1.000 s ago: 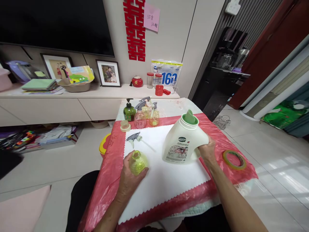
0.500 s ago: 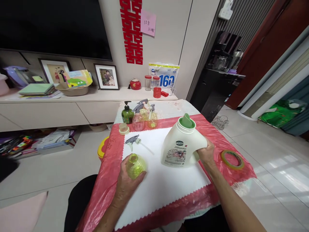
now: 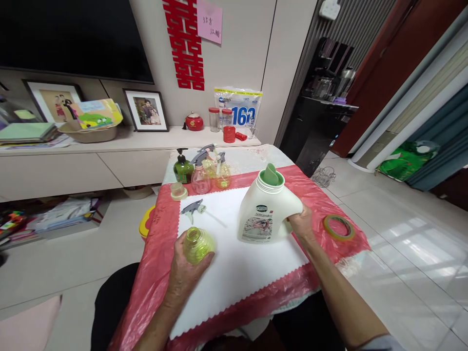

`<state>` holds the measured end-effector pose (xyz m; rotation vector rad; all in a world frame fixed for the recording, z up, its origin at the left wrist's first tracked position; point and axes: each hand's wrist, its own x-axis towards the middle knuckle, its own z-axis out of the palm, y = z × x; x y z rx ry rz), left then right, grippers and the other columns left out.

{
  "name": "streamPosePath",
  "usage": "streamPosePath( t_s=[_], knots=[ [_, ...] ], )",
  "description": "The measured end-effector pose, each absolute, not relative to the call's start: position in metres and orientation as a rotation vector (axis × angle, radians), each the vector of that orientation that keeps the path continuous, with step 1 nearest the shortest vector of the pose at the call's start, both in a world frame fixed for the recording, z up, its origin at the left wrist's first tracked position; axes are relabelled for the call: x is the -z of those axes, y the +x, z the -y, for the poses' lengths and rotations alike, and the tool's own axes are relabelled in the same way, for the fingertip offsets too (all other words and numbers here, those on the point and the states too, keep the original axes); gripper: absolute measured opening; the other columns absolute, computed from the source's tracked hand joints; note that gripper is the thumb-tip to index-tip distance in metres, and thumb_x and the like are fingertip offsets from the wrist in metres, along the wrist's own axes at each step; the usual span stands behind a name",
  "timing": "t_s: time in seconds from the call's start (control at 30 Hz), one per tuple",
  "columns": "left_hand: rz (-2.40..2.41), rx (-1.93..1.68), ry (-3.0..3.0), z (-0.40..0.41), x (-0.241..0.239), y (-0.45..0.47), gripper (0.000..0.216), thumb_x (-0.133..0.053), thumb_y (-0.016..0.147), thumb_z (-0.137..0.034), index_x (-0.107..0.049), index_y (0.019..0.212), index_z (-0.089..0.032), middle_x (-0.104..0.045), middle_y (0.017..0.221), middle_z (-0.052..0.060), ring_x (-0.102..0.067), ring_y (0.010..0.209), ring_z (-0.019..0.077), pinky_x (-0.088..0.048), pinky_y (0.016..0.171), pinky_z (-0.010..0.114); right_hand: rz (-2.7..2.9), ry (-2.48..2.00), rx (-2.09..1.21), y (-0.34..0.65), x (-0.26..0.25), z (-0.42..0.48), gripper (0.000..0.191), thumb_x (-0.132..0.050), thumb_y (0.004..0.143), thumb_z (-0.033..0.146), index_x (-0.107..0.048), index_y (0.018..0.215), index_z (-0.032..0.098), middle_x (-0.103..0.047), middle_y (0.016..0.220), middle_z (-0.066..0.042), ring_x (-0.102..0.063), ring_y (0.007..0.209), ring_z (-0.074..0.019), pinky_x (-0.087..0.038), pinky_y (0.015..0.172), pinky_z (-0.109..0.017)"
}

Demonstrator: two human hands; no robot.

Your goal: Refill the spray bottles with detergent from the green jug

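Note:
My left hand (image 3: pixel 186 268) is wrapped round a clear yellow-green ribbed spray bottle (image 3: pixel 200 247), whose uncovered mouth points up and slightly toward the far left. A large cream detergent jug (image 3: pixel 258 217) stands upright or nearly so over the white sheet; whether its base touches is hard to tell. Its green pour spout (image 3: pixel 271 174) shows in the open neck. My right hand (image 3: pixel 302 222) grips the jug's handle from the right, fingers partly hidden behind it. Beyond the bottle, a grey trigger sprayer head (image 3: pixel 193 208) with its thin tube lies on the sheet.
White sheet (image 3: pixel 234 287) on a red-covered table (image 3: pixel 157 263). At the back stand a green pump bottle (image 3: pixel 183 170), a pink spray bottle (image 3: pixel 201 180), yellow spray bottles (image 3: pixel 223 181) and a pale cap (image 3: pixel 179 191). A tape roll (image 3: pixel 339 227) lies at right.
The head view has turned a little to the right, so everything appears shifted left and slightly up. Both hands keep their holds, and the bottle and jug stay about where they were.

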<state>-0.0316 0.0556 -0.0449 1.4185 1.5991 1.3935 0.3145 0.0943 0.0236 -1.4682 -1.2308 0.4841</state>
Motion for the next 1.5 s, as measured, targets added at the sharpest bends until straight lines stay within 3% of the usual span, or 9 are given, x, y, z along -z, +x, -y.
streamPosePath(
  t_s=[0.2,0.4,0.63,0.87,1.0,1.1,1.3,1.4,1.5],
  knots=[
    [-1.635,-1.365,1.400,-0.055,0.041,-0.031,0.080,-0.082,0.061,-0.047,-0.047,0.128,-0.020,-0.066,0.125,0.015,-0.066,0.117,0.0368,-0.053,0.103,0.061,1.449,-1.529,-0.709,0.339,-0.023,-0.059,0.065,-0.066,0.078,0.064,-0.065,0.119,0.013,-0.066,0.118,-0.011,-0.064,0.108,-0.0253,-0.056,0.092,-0.035],
    [-1.656,-1.333,1.327,-0.054,0.033,-0.030,0.082,-0.082,0.059,-0.044,-0.048,0.129,-0.019,-0.066,0.128,0.016,-0.065,0.120,0.0359,-0.051,0.107,0.055,1.446,-1.852,-0.481,0.394,0.012,-0.037,0.081,-0.035,0.096,0.073,-0.050,0.147,0.012,-0.042,0.152,-0.016,-0.037,0.145,-0.0292,-0.027,0.125,-0.050],
    [-1.687,-1.344,1.154,-0.056,0.032,-0.033,0.087,-0.089,0.043,-0.043,-0.054,0.121,-0.023,-0.071,0.115,0.006,-0.068,0.111,0.0358,-0.055,0.102,0.052,1.554,-2.148,-0.085,0.432,0.053,-0.051,0.082,-0.031,0.094,0.068,-0.058,0.129,-0.001,-0.042,0.146,-0.028,-0.035,0.143,-0.0409,-0.024,0.121,-0.061],
    [-1.675,-1.371,1.067,-0.056,0.046,-0.034,0.090,-0.089,0.041,-0.045,-0.054,0.122,-0.026,-0.071,0.118,0.007,-0.066,0.115,0.0371,-0.049,0.108,0.056,1.685,-2.277,0.116,0.435,0.021,-0.064,0.054,-0.032,0.100,0.040,-0.057,0.135,0.008,-0.051,0.141,-0.017,-0.045,0.133,-0.0286,-0.033,0.119,-0.044],
    [-1.692,-1.345,1.069,-0.057,0.053,-0.038,0.092,-0.091,0.040,-0.044,-0.053,0.122,-0.027,-0.072,0.118,0.006,-0.067,0.114,0.0383,-0.049,0.106,0.059,1.401,-2.527,0.254,0.445,0.004,-0.058,0.055,-0.033,0.101,0.042,-0.052,0.144,0.013,-0.033,0.154,-0.017,-0.024,0.143,-0.0411,-0.026,0.114,-0.065],
    [-1.662,-1.358,1.064,-0.059,0.053,-0.039,0.090,-0.092,0.040,-0.041,-0.053,0.119,-0.027,-0.072,0.117,0.005,-0.068,0.112,0.0377,-0.052,0.103,0.058,1.160,-2.704,0.206,0.461,0.001,-0.051,0.059,-0.040,0.099,0.055,-0.056,0.139,0.015,-0.039,0.145,-0.022,-0.033,0.133,-0.0498,-0.036,0.099,-0.071],
    [-1.709,-1.375,1.039,-0.057,0.050,-0.035,0.092,-0.091,0.038,-0.046,-0.053,0.120,-0.026,-0.071,0.116,0.006,-0.067,0.112,0.0384,-0.050,0.106,0.059,1.025,-2.807,0.115,0.483,-0.006,-0.051,0.056,-0.044,0.096,0.059,-0.058,0.139,0.026,-0.051,0.125,-0.019,-0.046,0.120,-0.0474,-0.042,0.093,-0.065],
    [-1.729,-1.369,1.042,-0.056,0.053,-0.035,0.093,-0.091,0.039,-0.047,-0.052,0.121,-0.026,-0.069,0.118,0.007,-0.065,0.115,0.0394,-0.047,0.109,0.062,1.095,-2.748,0.191,0.477,-0.015,-0.060,0.059,-0.040,0.096,0.053,-0.051,0.145,0.022,-0.047,0.135,-0.020,-0.042,0.124,-0.0478,-0.041,0.094,-0.066],
    [-1.695,-1.373,1.037,-0.057,0.056,-0.035,0.095,-0.092,0.038,-0.046,-0.051,0.121,-0.026,-0.069,0.119,0.008,-0.066,0.114,0.0388,-0.048,0.109,0.061,1.421,-2.594,0.165,0.456,-0.015,-0.077,0.061,-0.039,0.099,0.053,-0.047,0.149,0.018,-0.044,0.143,-0.017,-0.042,0.130,-0.0368,-0.040,0.107,-0.054]
  ],
)
